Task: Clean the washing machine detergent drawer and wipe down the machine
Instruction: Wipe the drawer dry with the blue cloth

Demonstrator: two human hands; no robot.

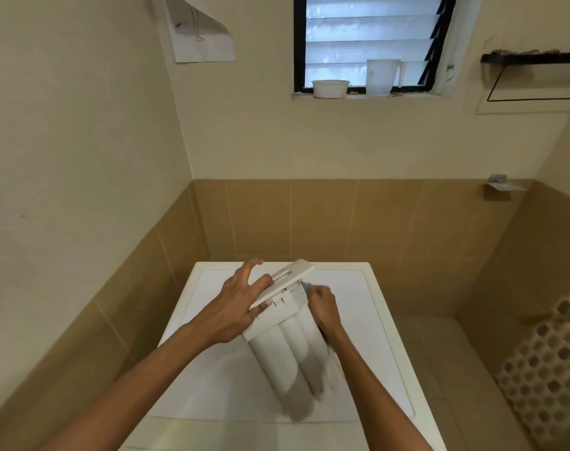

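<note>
The white detergent drawer is held upside down above the white top of the washing machine, its front panel pointing away from me. My left hand grips the drawer at the left side of the front panel, with the thumb under the panel edge. My right hand is curled against the drawer's right side, near the front. A small blue-grey thing shows above its fingers; what it is cannot be made out. The drawer's near end is blurred.
Tan tiled walls enclose the machine at the back and left. A window sill above holds a white bowl and a clear measuring jug. A black wall shelf hangs at the upper right. A honeycomb-patterned mat stands at the right.
</note>
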